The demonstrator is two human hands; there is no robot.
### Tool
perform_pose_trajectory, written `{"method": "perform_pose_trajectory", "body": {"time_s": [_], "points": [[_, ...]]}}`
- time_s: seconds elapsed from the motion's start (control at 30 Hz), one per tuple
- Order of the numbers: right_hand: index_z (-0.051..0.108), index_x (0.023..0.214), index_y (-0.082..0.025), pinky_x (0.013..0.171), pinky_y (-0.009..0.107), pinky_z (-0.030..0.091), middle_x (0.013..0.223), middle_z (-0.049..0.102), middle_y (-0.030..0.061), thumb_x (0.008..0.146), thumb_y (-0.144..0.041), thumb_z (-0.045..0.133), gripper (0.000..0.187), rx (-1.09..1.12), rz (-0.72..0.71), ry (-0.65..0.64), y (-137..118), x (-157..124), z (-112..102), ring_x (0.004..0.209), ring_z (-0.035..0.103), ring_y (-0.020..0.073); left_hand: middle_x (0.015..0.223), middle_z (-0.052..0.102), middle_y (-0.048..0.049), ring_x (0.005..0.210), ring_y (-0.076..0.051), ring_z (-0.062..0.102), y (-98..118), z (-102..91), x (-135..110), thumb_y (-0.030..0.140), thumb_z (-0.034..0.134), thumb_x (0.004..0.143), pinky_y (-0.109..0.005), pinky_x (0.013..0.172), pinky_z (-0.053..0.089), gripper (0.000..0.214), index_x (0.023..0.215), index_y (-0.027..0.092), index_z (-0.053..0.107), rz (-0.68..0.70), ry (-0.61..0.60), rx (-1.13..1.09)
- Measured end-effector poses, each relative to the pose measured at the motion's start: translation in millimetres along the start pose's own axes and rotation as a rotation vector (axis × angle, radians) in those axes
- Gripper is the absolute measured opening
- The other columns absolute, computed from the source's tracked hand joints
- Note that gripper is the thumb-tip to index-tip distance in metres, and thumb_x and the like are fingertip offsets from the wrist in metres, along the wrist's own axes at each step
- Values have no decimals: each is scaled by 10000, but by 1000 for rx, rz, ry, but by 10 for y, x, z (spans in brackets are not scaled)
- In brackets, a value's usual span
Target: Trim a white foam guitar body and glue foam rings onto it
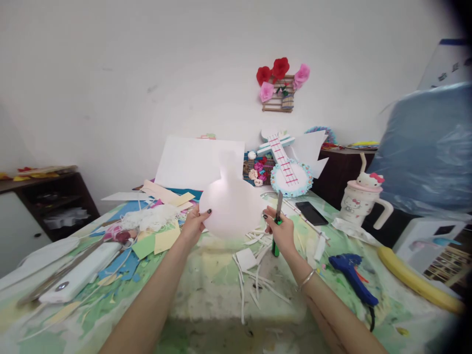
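Observation:
I hold up a white foam cutout shaped like a round body with a narrow neck, above the middle of the table. My left hand pinches its left edge. My right hand touches its right edge and is closed around a utility knife with a green handle, blade pointing up. White foam strips and offcuts lie on the table just below both hands.
A blue glue gun, a black phone, a cartoon-cat mug and a yellow tube lie right. A decorated foam guitar and white board lean against the wall. Paper scraps and a white case lie left.

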State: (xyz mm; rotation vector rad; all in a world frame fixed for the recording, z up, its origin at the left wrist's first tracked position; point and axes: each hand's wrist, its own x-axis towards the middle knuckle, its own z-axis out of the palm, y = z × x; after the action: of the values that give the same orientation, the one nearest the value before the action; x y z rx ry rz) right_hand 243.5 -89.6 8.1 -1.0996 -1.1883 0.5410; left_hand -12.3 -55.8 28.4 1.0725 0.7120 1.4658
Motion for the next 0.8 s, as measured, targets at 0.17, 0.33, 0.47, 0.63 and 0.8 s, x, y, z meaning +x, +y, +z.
{"method": "perform_pose_trajectory", "body": {"time_s": [0.17, 0.33, 0.47, 0.63, 0.8], "points": [[648, 923, -80, 412, 242, 408, 772, 667, 82, 646, -343, 659, 382, 27, 49, 5, 71, 152, 113, 384, 483, 78, 984, 699, -71, 785, -170, 654, -177, -57, 16, 260, 787, 600, -255, 671, 536, 517, 1065, 163, 583, -4, 2, 7], [627, 807, -129, 436, 238, 420, 638, 598, -2, 611, -310, 666, 270, 46, 43, 35, 130, 173, 138, 395, 491, 85, 1010, 695, -62, 864, -171, 651, -257, -105, 28, 288, 761, 647, -255, 749, 533, 453, 1056, 170, 605, -9, 4, -76], [624, 821, -137, 429, 233, 404, 583, 594, -13, 607, -341, 679, 301, 67, 46, 17, 171, 185, 102, 405, 531, 109, 1001, 699, -50, 908, -170, 648, -248, -89, 12, 305, 707, 721, -269, 824, 521, 340, 1024, 177, 623, -31, 11, -157], [611, 850, -129, 400, 225, 389, 530, 587, -11, 618, -362, 675, 335, 119, 80, -7, 187, 205, 36, 406, 559, 130, 1028, 693, -71, 962, -186, 640, -247, -51, -9, 289, 636, 793, -291, 877, 508, 292, 1053, 156, 620, -42, -22, -208], [594, 866, -126, 398, 222, 403, 551, 606, -1, 610, -343, 683, 348, 139, 114, -7, 167, 210, 29, 430, 587, 142, 1016, 697, -80, 974, -189, 639, -249, -16, -5, 237, 542, 859, -320, 919, 491, 233, 1053, 132, 617, -58, -58, -296]]}}
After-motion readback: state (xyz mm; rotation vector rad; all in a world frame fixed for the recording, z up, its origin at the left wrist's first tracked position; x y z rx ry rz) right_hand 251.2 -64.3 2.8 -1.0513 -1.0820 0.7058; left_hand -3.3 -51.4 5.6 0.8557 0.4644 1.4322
